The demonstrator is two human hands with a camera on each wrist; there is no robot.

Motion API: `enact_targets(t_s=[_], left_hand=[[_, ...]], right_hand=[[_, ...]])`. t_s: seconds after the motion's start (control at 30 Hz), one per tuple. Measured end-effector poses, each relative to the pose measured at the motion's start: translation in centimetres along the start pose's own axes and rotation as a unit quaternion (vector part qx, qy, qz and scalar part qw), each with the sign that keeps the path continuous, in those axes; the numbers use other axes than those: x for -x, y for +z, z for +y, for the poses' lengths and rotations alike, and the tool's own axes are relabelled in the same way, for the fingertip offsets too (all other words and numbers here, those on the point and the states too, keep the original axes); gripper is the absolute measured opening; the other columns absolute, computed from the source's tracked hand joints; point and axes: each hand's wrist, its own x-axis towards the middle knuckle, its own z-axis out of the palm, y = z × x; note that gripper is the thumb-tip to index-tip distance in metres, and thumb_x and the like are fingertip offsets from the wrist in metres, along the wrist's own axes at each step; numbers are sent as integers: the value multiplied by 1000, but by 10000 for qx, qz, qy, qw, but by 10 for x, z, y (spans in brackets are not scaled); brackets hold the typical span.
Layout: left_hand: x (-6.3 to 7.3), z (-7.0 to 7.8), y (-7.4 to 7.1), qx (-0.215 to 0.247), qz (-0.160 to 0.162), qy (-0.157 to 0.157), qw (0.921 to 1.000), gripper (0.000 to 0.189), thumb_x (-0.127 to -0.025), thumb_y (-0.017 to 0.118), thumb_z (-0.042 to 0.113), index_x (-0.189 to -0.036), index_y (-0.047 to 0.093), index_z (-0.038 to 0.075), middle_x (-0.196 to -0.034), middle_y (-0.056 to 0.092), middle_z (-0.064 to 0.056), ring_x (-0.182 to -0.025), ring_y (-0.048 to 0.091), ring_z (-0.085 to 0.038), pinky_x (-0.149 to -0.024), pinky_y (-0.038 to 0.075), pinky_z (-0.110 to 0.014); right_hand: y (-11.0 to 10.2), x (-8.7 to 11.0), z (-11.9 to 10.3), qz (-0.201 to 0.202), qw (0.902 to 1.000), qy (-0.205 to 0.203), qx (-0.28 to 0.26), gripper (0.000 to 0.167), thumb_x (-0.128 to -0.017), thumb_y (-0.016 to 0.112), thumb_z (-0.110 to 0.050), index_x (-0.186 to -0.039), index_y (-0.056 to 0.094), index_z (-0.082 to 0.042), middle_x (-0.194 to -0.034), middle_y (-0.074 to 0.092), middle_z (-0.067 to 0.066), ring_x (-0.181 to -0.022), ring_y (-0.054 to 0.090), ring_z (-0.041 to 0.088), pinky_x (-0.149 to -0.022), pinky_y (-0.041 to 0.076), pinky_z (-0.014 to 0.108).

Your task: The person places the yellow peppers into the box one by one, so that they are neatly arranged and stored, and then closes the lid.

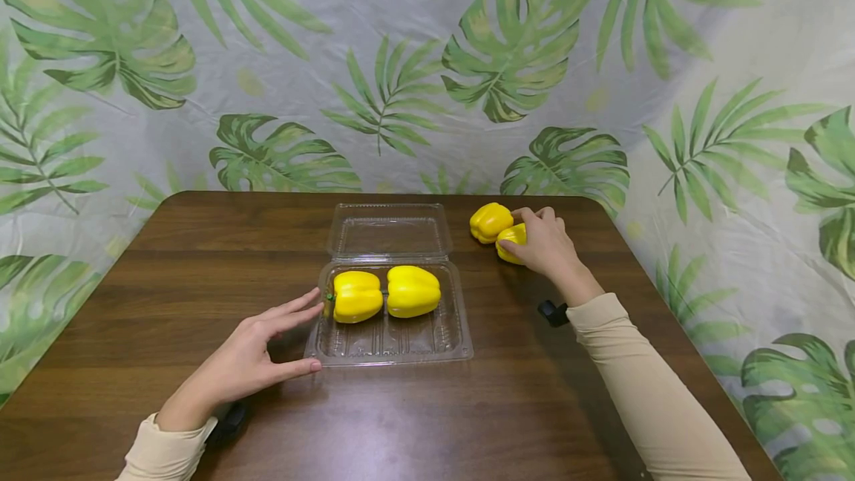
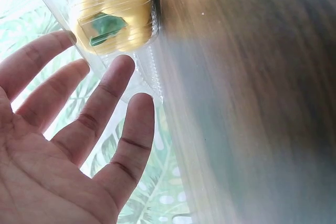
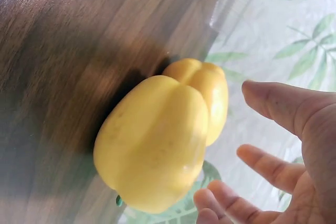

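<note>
A clear plastic clamshell container (image 1: 461, 351) lies with its lid folded back on the table. Two yellow bell peppers sit inside, a left pepper (image 1: 358, 297) with a green stem and a right pepper (image 1: 414, 292). At the container's left side is my left hand (image 1: 250, 355), fingers spread, its tips at or close to the rim. My right hand (image 1: 544, 243) reaches over a loose yellow bell pepper (image 3: 152, 145); in the right wrist view its parted fingers and thumb stand apart from it. Another yellow bell pepper (image 1: 490, 223) lies just beyond, beside the first.
The container's lid (image 1: 390, 232) lies flat toward the back of the brown wooden table (image 1: 401, 421). A leaf-patterned cloth (image 1: 401, 21) hangs behind the table. Dark wrist devices (image 1: 553, 312) show beneath both wrists.
</note>
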Motion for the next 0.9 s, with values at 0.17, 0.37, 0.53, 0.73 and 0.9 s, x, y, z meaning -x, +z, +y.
enact_targets(t_s=[0.17,0.37,0.53,0.73,0.9], left_hand=[[0,0,0,29,19,-10,10000,78,-85,91,48,-151,64,17,-166,52,-2,-146,58,-33,-116,46,-25],[0,-1,1,104,37,29,9999,78,-84,92,47,-151,64,16,-166,53,-3,-145,58,-34,-115,35,-10],[0,-1,1,109,48,30,9999,78,-84,92,47,-150,65,16,-165,53,-3,-145,59,-33,-115,34,-10],[1,-1,0,118,18,-7,9999,78,-85,91,48,-151,64,17,-166,52,-2,-146,58,-33,-115,39,-14],[0,-1,0,140,31,-3,9999,78,-85,91,48,-151,64,17,-166,53,-2,-145,58,-33,-114,34,-10]], right_hand=[[2,-2,2,-10,10000,27,50,67,-103,71,-40,-156,51,-5,-149,43,35,-128,45,52,-100,49,65],[3,-3,4,-11,9999,34,135,64,-103,72,-39,-154,54,-6,-148,45,36,-128,47,53,-99,51,65],[4,-3,6,88,9998,-1,177,61,-102,74,-37,-151,58,-6,-144,47,36,-124,48,53,-99,50,64],[5,-3,8,120,9997,3,227,57,-101,74,-36,-148,61,-5,-141,47,35,-120,48,52,-94,51,62],[6,-3,10,131,9994,-10,324,55,-102,73,-36,-145,64,-3,-139,47,35,-118,48,51,-93,52,61]])
